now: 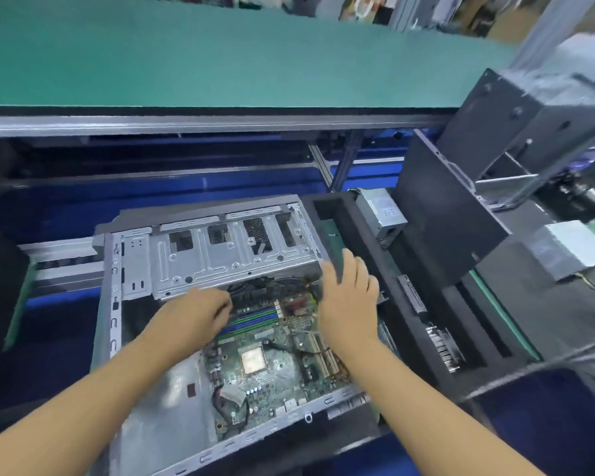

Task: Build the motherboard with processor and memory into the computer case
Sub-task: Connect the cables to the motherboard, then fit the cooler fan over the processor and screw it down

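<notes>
Green PCB motherboard point(272, 365) lies inside grey sheet-metal computer case point(114, 304); left hand point(200, 307) bent at blue/green mem. slots point(255, 321), right hand point(349, 297) over green memory stick point(332, 235), grips indiscernible; parts light, stiff, fragile, so hold by edges.

Left grip point(200, 305) and right grip point(349, 300) are bare.

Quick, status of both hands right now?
Left hand: curled by the memory slots; grip cannot be told.
Right hand: holds a memory module.
</notes>
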A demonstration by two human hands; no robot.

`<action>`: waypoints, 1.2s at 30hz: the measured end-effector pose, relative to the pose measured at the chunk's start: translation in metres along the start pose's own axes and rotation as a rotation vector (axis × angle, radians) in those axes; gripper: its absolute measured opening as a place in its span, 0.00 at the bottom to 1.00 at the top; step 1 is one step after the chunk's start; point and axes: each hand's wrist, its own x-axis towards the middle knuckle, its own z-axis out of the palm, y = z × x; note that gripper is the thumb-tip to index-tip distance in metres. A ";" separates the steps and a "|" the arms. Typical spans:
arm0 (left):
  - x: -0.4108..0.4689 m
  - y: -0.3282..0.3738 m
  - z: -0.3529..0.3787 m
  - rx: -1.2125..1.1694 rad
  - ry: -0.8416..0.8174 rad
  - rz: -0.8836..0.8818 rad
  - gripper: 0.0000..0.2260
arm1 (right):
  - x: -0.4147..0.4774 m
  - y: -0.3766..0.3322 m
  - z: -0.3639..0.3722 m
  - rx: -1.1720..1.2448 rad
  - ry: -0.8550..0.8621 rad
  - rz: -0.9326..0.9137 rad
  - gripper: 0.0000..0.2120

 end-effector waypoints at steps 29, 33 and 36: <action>0.114 0.175 0.002 -0.314 0.152 0.156 0.10 | 0.021 0.130 0.005 0.807 -0.208 0.129 0.17; 0.145 0.213 0.021 -0.246 -0.023 0.145 0.10 | 0.026 0.213 0.031 0.734 -0.368 0.212 0.13; 0.168 0.238 0.041 -0.253 -0.137 0.078 0.11 | 0.028 0.270 0.058 0.647 -0.409 0.336 0.14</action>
